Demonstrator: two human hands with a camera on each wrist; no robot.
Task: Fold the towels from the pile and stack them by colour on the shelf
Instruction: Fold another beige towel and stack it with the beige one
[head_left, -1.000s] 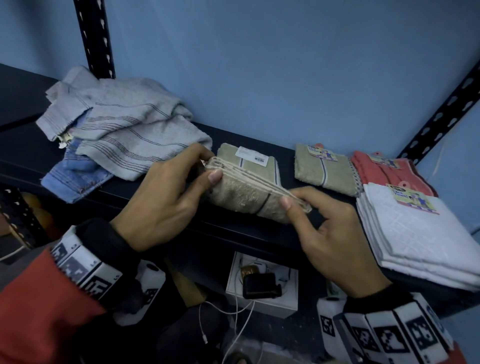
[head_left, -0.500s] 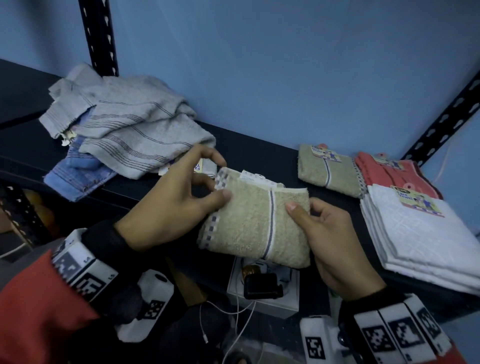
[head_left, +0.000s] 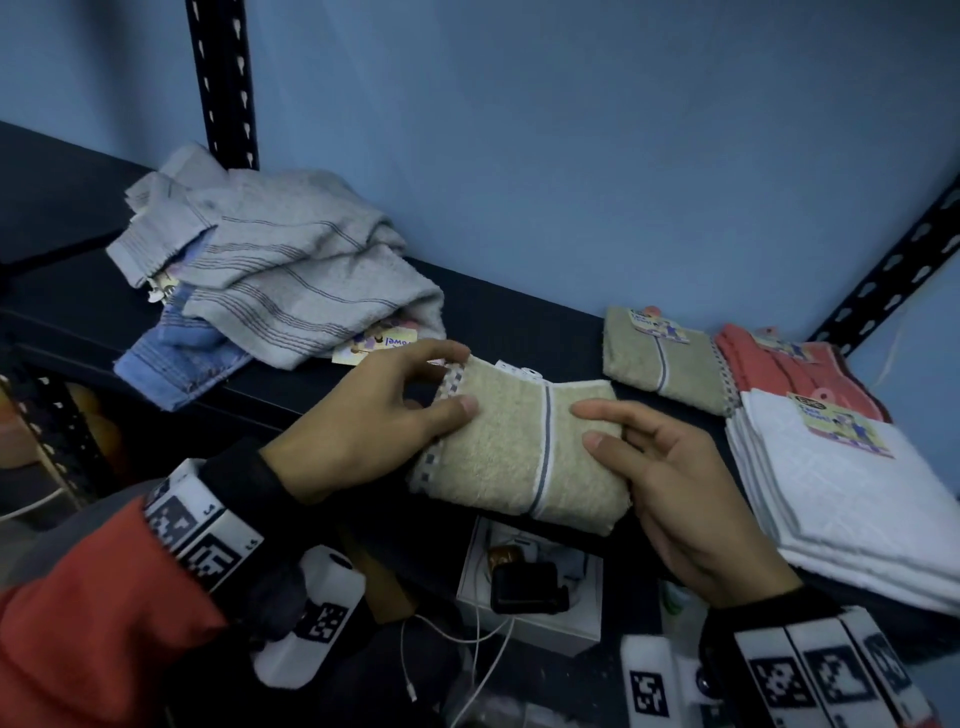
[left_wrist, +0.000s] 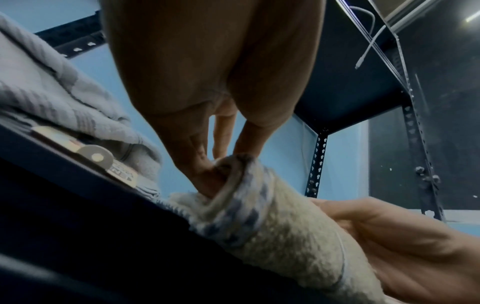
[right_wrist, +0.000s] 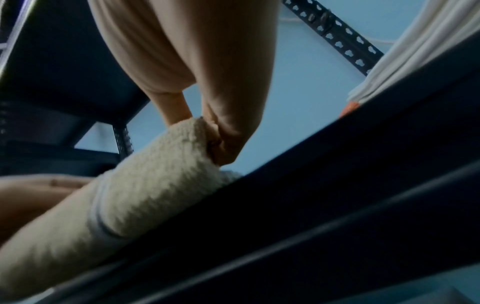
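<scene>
Head view: both hands' fingers pinch folded, nubby beige terry towel; checkered trim, blue stripe.

Beige towel — nubby terry cloth

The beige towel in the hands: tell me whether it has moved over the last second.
Yes. The beige towel was held edge-up a second ago; now it is turned flat, face up, lower over the shelf front edge, with the folded beige towel behind unmoved.
</scene>
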